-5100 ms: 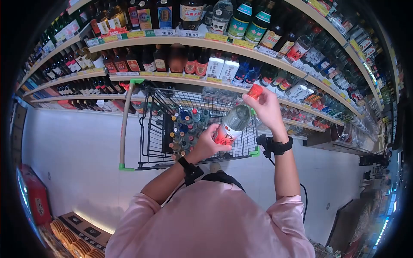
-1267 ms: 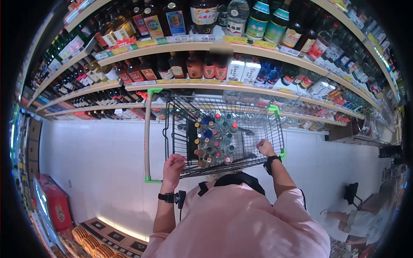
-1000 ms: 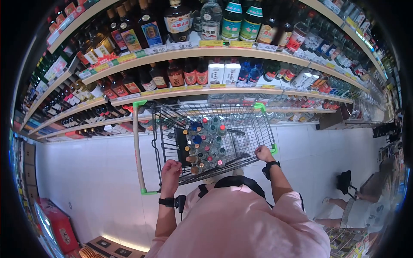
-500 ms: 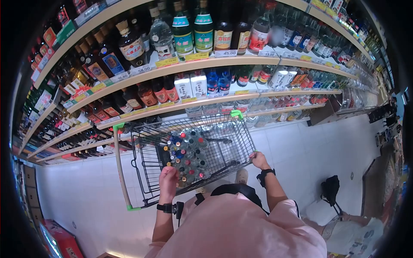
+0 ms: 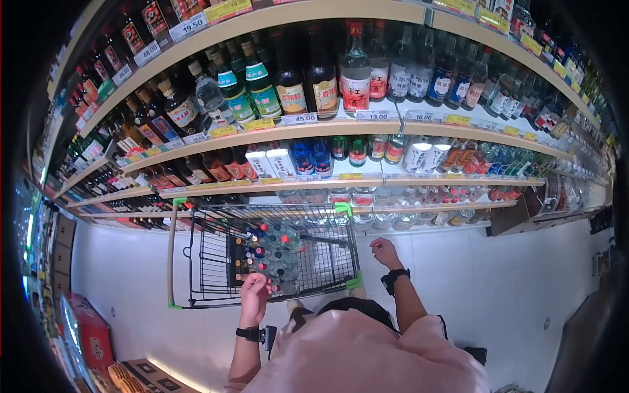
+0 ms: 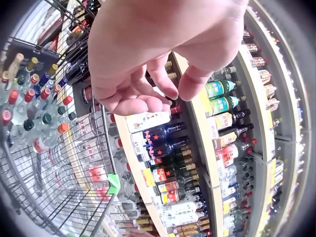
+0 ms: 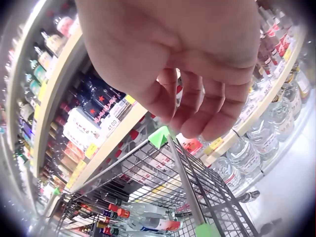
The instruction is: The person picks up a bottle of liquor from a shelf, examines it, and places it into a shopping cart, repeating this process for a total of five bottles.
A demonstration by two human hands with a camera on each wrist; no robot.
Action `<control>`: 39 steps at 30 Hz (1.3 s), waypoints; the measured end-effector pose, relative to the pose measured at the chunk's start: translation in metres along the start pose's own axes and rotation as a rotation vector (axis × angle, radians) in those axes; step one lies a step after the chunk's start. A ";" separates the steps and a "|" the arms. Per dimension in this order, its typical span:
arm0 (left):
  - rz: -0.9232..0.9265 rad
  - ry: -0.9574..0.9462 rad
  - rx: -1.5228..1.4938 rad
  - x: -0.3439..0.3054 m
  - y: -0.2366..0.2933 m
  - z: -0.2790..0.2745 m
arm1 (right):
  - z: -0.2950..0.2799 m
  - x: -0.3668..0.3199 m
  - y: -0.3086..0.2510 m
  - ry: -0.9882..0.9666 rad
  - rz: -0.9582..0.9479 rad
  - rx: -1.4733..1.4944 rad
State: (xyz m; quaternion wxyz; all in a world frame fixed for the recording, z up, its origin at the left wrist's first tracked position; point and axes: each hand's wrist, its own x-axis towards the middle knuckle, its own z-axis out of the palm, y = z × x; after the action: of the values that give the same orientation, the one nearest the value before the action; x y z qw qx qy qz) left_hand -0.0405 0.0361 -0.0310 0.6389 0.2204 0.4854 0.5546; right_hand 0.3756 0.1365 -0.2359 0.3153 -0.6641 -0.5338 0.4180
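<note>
My left hand hovers over the near side of a wire shopping cart, its fingers loosely curled and nothing held. Beyond the cart's right end hangs my right hand, also loosely curled and apart from the cart's green corner piece. Several clear glass bottles with red, blue, gold and dark caps stand packed in the cart's left half. In the left wrist view, thumb and fingertips of the left hand bend inward around bare air. The right wrist view shows the right hand with fingers hanging over the cart's rim.
Curved shelves full of liquor bottles rise behind the cart. A red-labelled clear bottle stands at mid-shelf above a price tag. White floor stretches to the right; a red box stands at the lower left.
Earlier both hands held a large red-capped clear bottle; now they hold nothing. The view has turned rightward along the shelves, and the right hand has come away from the cart's end.
</note>
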 end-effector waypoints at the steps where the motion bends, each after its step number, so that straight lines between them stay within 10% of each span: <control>1: 0.018 0.024 -0.002 -0.004 -0.002 0.006 | -0.004 0.007 -0.003 -0.015 -0.023 0.000; 5: 0.074 0.041 -0.002 -0.013 -0.005 0.030 | -0.026 0.050 -0.010 0.018 -0.316 -0.059; 13: 0.099 0.015 -0.033 -0.019 -0.023 0.051 | -0.159 0.104 -0.227 0.143 -0.703 -0.018; 24: 0.150 0.017 0.003 -0.017 -0.021 0.083 | -0.205 0.155 -0.438 0.514 -0.878 -0.020; 39: 0.188 0.072 -0.130 -0.036 -0.037 0.063 | -0.211 0.177 -0.500 0.350 -0.588 -0.320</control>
State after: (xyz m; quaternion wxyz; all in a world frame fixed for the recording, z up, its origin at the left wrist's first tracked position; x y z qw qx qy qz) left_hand 0.0351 0.0080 -0.0203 0.5791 0.2031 0.4482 0.6500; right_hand 0.3553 0.4301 0.2532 0.4004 -0.5848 -0.6982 0.1008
